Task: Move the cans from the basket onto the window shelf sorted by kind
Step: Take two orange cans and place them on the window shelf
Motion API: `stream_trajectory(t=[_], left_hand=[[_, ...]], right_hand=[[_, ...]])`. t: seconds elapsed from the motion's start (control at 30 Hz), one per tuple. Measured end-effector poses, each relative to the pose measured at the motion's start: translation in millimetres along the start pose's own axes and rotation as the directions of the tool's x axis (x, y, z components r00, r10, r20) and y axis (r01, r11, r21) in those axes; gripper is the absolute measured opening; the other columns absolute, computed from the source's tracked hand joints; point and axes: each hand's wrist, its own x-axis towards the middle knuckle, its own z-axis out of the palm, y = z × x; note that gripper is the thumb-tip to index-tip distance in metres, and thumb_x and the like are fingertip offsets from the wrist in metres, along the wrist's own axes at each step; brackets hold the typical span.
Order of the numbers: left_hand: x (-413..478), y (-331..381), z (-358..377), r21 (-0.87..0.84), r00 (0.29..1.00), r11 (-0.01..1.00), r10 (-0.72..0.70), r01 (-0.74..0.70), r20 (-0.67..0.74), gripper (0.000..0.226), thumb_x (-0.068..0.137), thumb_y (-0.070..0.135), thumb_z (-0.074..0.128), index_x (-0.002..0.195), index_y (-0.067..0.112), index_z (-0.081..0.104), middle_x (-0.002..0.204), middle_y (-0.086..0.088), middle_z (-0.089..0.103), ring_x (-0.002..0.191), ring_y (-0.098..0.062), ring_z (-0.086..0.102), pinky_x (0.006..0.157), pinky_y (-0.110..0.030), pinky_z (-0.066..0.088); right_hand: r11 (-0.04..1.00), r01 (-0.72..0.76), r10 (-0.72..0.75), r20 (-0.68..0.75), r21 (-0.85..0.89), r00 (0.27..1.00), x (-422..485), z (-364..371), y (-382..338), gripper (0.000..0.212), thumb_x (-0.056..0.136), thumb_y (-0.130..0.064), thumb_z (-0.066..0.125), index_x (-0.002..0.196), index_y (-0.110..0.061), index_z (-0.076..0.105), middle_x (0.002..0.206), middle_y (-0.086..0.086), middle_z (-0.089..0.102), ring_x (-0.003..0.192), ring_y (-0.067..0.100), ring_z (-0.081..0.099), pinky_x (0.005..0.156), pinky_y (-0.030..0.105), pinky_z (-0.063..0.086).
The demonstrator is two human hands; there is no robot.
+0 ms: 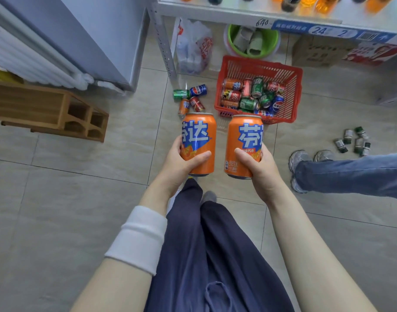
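My left hand (179, 162) grips an upright orange soda can (200, 134) and my right hand (259, 167) grips a second orange can (243, 140) of the same kind; both are held side by side in front of me above the floor. Beyond them a red plastic basket (292, 95) stands on the tiled floor with several mixed cans inside: orange, red, green and blue. Several loose cans (190, 97) lie on the floor just left of the basket. The window shelf is not in view.
A wooden rack (57, 113) and a white radiator (28, 61) are at the left. A metal shelf (249, 14) with bottles runs along the top, with a green bucket (252, 41) and a plastic bag (193, 46) beneath. Another person's legs (350, 174) and small bottles (353, 140) are at the right.
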Motion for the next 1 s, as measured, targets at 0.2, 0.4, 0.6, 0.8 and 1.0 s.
stream_trajectory(t=[0.2,0.4,0.6,0.8,1.0], left_hand=[[24,52,-3,-0.011,0.997,0.997,0.082,-0.082,-0.003,0.063,0.077,0.018,0.07,0.131,0.021,0.039,0.111,0.008,0.059,0.097,-0.007,0.06,0.067,-0.015,0.054],[63,118,-22,-0.021,0.982,0.981,0.191,-0.191,0.001,0.06,0.075,0.017,0.072,0.125,0.026,0.04,0.11,0.011,0.059,0.096,-0.003,0.06,0.065,-0.013,0.052],[102,182,-35,-0.013,0.96,0.963,0.27,-0.269,0.077,0.066,0.074,0.01,0.072,0.127,0.023,0.035,0.11,0.012,0.057,0.095,-0.002,0.06,0.068,-0.014,0.053],[130,245,-36,-0.013,0.928,0.935,0.354,-0.355,0.119,0.081,0.063,0.027,0.082,0.129,0.026,0.036,0.115,0.009,0.058,0.101,-0.004,0.06,0.075,-0.02,0.055],[164,323,-28,-0.107,0.87,0.888,0.459,-0.446,0.18,0.061,0.061,0.033,0.077,0.112,0.036,0.044,0.101,0.016,0.066,0.091,-0.001,0.065,0.071,-0.02,0.053]], right_hand=[[0.996,0.08,-0.079,0.032,-0.043,0.996,29,13,-51,0.062,0.058,-0.037,0.076,0.113,-0.024,0.052,0.104,-0.005,0.066,0.091,0.007,0.066,0.073,0.023,0.054],[0.98,0.184,-0.184,0.005,-0.068,0.983,74,41,-113,0.051,0.068,-0.026,0.072,0.114,-0.026,0.051,0.108,-0.003,0.067,0.097,0.011,0.066,0.082,0.031,0.054],[0.977,0.212,-0.212,-0.054,-0.011,0.976,110,67,-166,0.075,0.055,-0.044,0.076,0.121,-0.019,0.051,0.113,0.004,0.066,0.102,0.019,0.065,0.083,0.036,0.054],[0.973,0.23,-0.23,0.008,-0.035,0.973,135,73,-223,0.08,0.046,-0.062,0.08,0.114,-0.026,0.055,0.111,0.0,0.068,0.104,0.02,0.065,0.082,0.034,0.055],[0.937,0.35,-0.348,0.111,0.01,0.931,168,66,-307,0.082,0.042,-0.057,0.083,0.111,-0.023,0.055,0.098,-0.007,0.071,0.096,0.012,0.067,0.075,0.023,0.053]])
